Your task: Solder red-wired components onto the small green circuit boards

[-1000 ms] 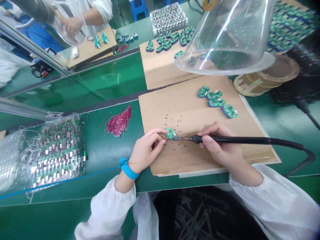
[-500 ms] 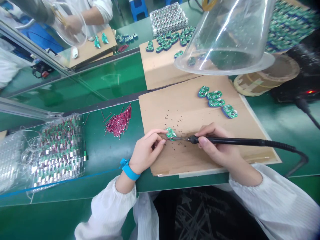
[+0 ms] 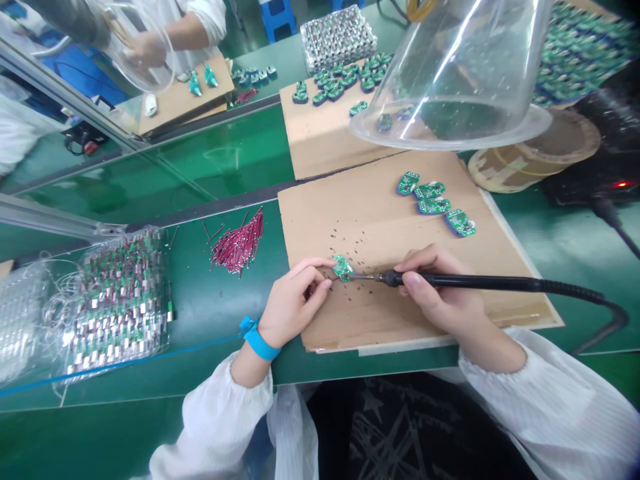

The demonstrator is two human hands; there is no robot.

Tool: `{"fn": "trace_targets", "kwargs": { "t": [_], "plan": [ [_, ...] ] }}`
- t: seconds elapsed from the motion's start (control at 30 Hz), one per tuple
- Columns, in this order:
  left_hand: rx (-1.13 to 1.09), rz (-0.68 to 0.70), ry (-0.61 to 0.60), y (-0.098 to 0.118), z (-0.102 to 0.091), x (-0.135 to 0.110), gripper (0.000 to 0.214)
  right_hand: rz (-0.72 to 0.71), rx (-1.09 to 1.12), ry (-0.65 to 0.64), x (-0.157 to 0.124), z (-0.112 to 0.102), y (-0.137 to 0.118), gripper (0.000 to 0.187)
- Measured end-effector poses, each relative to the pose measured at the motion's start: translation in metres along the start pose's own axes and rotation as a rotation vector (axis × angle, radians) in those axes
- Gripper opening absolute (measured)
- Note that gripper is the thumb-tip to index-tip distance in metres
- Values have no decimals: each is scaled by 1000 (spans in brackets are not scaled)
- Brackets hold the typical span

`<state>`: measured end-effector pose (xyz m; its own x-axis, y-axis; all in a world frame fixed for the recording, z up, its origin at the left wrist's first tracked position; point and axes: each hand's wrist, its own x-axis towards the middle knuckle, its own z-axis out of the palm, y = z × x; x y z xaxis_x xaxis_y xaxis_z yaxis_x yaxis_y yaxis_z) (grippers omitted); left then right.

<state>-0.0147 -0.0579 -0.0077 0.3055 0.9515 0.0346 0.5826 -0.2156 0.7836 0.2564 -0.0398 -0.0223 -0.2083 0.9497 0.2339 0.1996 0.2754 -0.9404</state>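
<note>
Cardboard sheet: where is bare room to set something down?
Bare: the middle of the cardboard sheet, between the four green boards and the hands; the green table between the red wires and the left hand. Crowded: around the small board, touched by the soldering iron in the right hand.

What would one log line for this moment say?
left hand: pinching small green board | right hand: holding soldering iron, tip at board | surface: cardboard sheet
</note>
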Motion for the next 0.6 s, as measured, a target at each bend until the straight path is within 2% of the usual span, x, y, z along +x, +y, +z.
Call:
{"fn": "trace_targets", "kwargs": {
  "t": [0.6],
  "plan": [
    [-25, -27, -4, 0, -1, 0, 16, -14, -48, -46, 1, -1, -3, 7]
  ]
}}
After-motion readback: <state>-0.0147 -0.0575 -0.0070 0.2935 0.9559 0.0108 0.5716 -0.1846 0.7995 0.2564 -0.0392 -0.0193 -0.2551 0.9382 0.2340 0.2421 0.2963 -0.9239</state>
